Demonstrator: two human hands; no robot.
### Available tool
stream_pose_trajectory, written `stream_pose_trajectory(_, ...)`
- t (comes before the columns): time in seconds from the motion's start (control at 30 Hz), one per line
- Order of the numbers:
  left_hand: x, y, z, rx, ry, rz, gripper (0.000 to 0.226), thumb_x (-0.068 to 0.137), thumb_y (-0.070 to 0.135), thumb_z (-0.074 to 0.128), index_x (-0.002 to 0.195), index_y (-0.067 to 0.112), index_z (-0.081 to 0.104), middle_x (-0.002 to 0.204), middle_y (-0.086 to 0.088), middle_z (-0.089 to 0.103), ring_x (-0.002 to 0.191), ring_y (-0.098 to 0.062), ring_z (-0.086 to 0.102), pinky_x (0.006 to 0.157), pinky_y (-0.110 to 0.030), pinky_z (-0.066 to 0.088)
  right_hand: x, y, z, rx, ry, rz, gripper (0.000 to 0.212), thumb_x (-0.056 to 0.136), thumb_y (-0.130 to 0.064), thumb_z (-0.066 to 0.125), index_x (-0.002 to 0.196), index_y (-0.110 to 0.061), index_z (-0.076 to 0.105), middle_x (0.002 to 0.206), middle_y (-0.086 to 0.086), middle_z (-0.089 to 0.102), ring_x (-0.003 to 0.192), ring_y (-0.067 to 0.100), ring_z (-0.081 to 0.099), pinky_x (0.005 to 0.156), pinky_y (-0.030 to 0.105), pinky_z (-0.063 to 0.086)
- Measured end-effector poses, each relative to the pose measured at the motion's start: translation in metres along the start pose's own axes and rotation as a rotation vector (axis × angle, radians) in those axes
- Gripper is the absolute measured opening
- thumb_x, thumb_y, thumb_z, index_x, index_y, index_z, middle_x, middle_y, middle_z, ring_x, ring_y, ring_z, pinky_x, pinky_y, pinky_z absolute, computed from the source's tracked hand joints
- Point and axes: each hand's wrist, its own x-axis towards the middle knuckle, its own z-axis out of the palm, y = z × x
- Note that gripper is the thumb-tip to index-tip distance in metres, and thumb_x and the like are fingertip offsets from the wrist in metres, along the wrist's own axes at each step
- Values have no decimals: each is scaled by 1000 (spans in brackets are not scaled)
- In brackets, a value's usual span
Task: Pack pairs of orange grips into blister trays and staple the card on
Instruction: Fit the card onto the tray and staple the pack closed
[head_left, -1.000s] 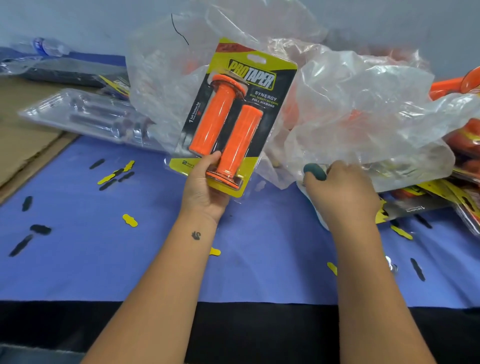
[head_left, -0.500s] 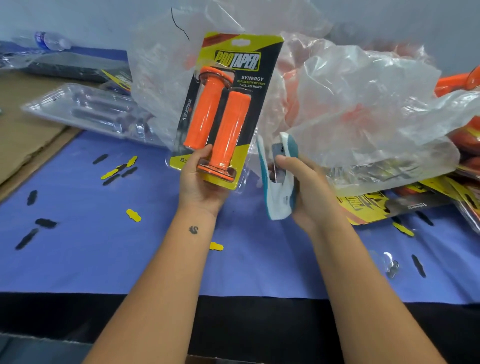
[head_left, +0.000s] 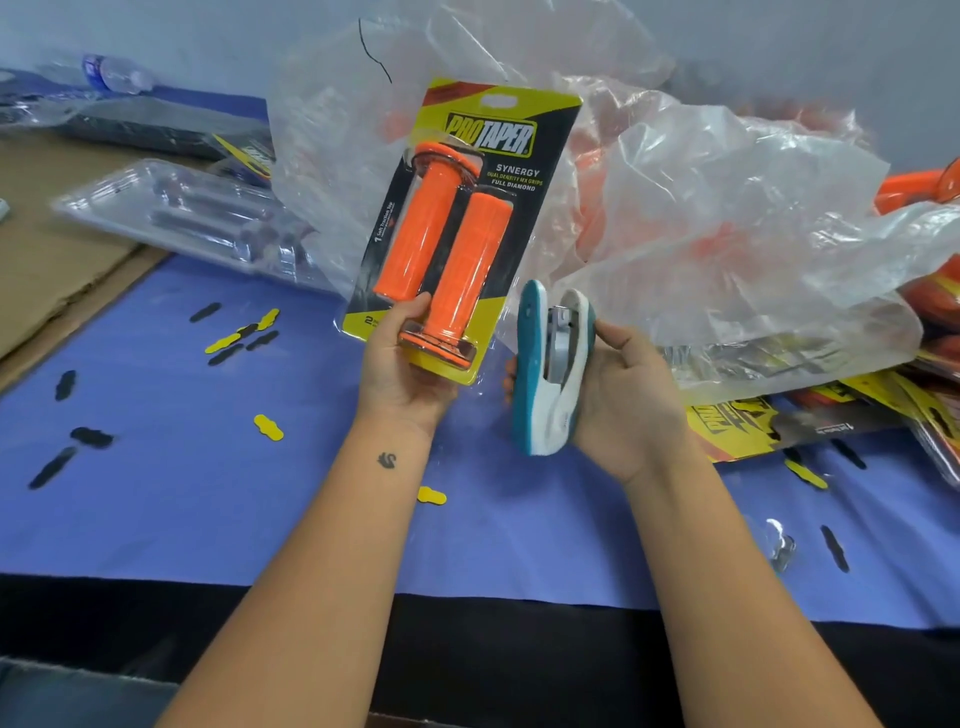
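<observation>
Left hand (head_left: 402, 371) grips the bottom edge of a packed blister pack (head_left: 464, 228), held upright above the blue table cover (head_left: 218, 509), thumb pressed on the front near the lower end of the left grip.

Pack: yellow and black card (head_left: 550, 135) with "PROTAPER" logo at top, "SYNERGY / FULL DIAMOND" text under it, hang slot at the upper edge. Two orange grips (head_left: 415, 228) sit side by side under the clear blister, slightly tilted to the right at the top. Left grip has its flange at the top; right grip has its flange at the bottom, by the hand. Surface pattern on the grips is faint.

Right hand (head_left: 621, 397) is closed around a teal and white stapler (head_left: 545, 379), held nose up, just right of the pack's lower right corner. Stapler mouth is apart from the card; metal staple channel shows between the two halves.

Behind both: crumpled clear plastic bag (head_left: 727, 234) over more orange grips. Far left: empty clear blister trays (head_left: 176, 213) on brown cardboard (head_left: 47, 249). Right: printed cards (head_left: 748, 421) lying flat. Small yellow and black punch-outs (head_left: 268, 427) are scattered over the table cover.
</observation>
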Motion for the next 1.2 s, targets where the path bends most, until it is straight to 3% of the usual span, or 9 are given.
stream_pose_trajectory(0.07, 0, -1, 0, 5, -10, 18, 15, 77, 16, 61, 90, 9, 65, 72, -6, 71, 64, -19, 69, 65, -29, 57, 1, -1, 0, -38, -48, 2, 51, 96, -42, 41, 137, -13, 52, 121, 13, 61, 105, 37, 62, 89, 54, 52)
stream_pose_trajectory(0.13, 0, 0, 0, 23, -20, 29, 16, 75, 16, 61, 88, 10, 66, 74, -6, 70, 67, -20, 68, 70, -31, 54, 2, 1, -1, -113, -47, -29, 58, 90, -42, 49, 142, -17, 48, 133, 8, 59, 115, 34, 57, 94, 48, 51)
stream_pose_trajectory(0.23, 2, 1, -1, 60, -3, 21, 12, 88, 14, 55, 87, 10, 66, 74, -6, 69, 66, -20, 68, 68, -30, 55, 3, 4, 0, -404, 52, -116, 45, 86, -40, 64, 123, -14, 63, 107, 4, 66, 94, 19, 61, 81, 29, 52)
stream_pose_trajectory(0.33, 4, 2, -1, 169, 56, 40, 8, 92, 13, 53, 88, 10, 59, 71, -7, 64, 61, -19, 64, 61, -29, 54, 2, 7, 2, -625, 150, -163, 31, 78, -41, 66, 94, -15, 67, 80, 0, 63, 75, 12, 60, 66, 25, 47)
stream_pose_trajectory(0.53, 5, 5, -3, 446, 107, 125, 7, 88, 15, 62, 84, 10, 63, 74, -8, 64, 63, -20, 64, 55, -29, 54, 6, 14, 6, -678, 224, -230, 42, 75, -43, 73, 109, -22, 59, 95, 8, 69, 65, 22, 69, 59, 28, 55)
stream_pose_trajectory(0.67, 3, 8, -5, 522, 91, 169, 9, 87, 16, 63, 79, 14, 65, 71, -4, 64, 60, -17, 63, 56, -27, 52, 5, 14, 8, -787, 236, -258, 37, 82, -45, 72, 106, -21, 58, 77, 5, 71, 56, 18, 64, 55, 27, 53)
stream_pose_trajectory(0.87, 0, 13, -4, 424, 58, 156, 27, 86, 11, 60, 61, 18, 67, 63, -2, 64, 57, -16, 63, 59, -25, 51, 5, 24, 22, -848, 74, -113, 42, 74, -49, 72, 101, -22, 55, 70, 6, 65, 53, 16, 60, 52, 26, 50)
stream_pose_trajectory(1.07, -6, 19, 1, 301, -79, 233, 13, 71, 10, 61, 64, 18, 68, 64, 1, 62, 60, -15, 59, 61, -25, 50, 2, 28, 24, -886, 18, -246, 27, 74, -31, 82, 88, -36, 60, 67, -16, 64, 55, 2, 61, 52, 18, 49)
stream_pose_trajectory(1.2, -4, 19, 1, 339, -54, 185, 20, 76, 9, 61, 59, 18, 67, 62, 1, 61, 58, -15, 59, 61, -26, 50, 1, 26, 26, -891, 56, -210, 32, 76, -40, 78, 97, -26, 59, 70, -9, 64, 54, 5, 60, 53, 20, 49)
